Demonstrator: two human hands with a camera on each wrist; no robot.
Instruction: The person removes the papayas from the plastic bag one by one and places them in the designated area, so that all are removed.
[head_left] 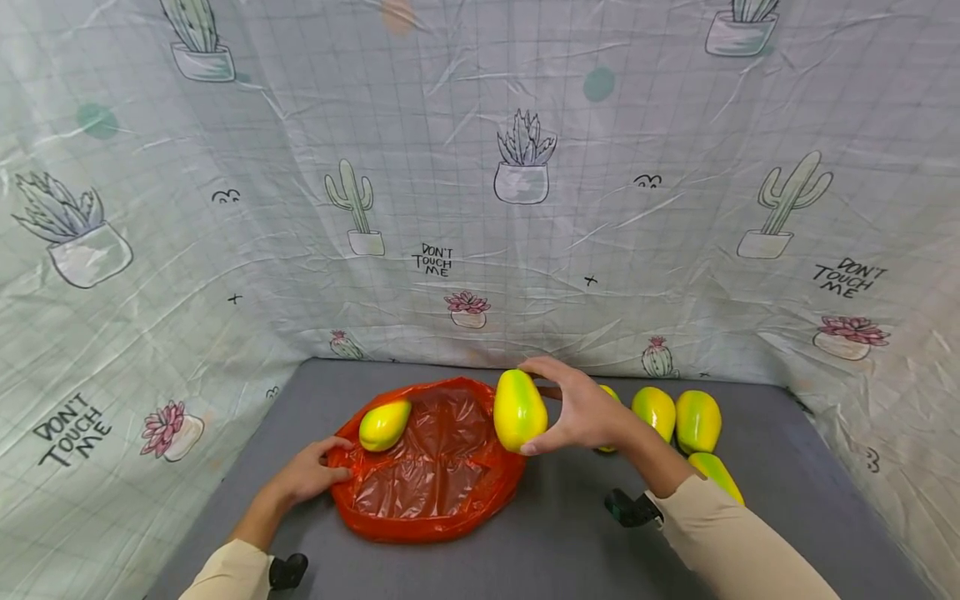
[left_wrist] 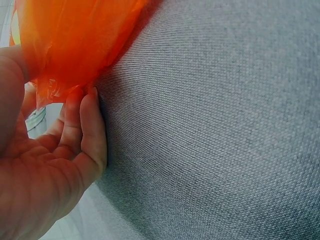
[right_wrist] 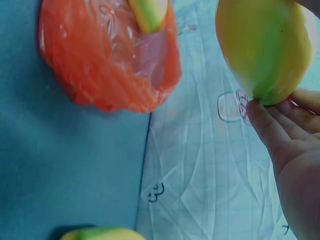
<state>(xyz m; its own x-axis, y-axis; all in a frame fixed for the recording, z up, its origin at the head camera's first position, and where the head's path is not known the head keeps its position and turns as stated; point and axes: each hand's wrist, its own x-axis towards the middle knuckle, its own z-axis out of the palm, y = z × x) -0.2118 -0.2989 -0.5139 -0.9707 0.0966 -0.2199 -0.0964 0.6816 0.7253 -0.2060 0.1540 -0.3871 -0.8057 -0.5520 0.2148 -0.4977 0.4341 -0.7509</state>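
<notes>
A red plastic bag (head_left: pixel 427 529) lies on the grey table with its mouth spread wide. One glossy yellow-green fruit (head_left: pixel 385 426), shaped like a papaya or a mango, rests inside at its left. My left hand (head_left: pixel 309 472) pinches the bag's left rim; close up in the left wrist view, fingers and thumb meet at the thin orange-red plastic (left_wrist: pixel 75 55). Above the bag's right edge, my right hand (head_left: pixel 588 408) holds another yellow-green fruit (head_left: pixel 519 411) upright between thumb and fingers. That held fruit (right_wrist: pixel 267 47) shows a green streak in the right wrist view.
More of these fruits sit on the table at the right, among them a fruit (head_left: pixel 698 422) by the back and one (head_left: pixel 715 477) partly behind the right sleeve. A cactus-print curtain (head_left: pixel 525 250) rises behind and at both sides of the grey table (head_left: pixel 570 550).
</notes>
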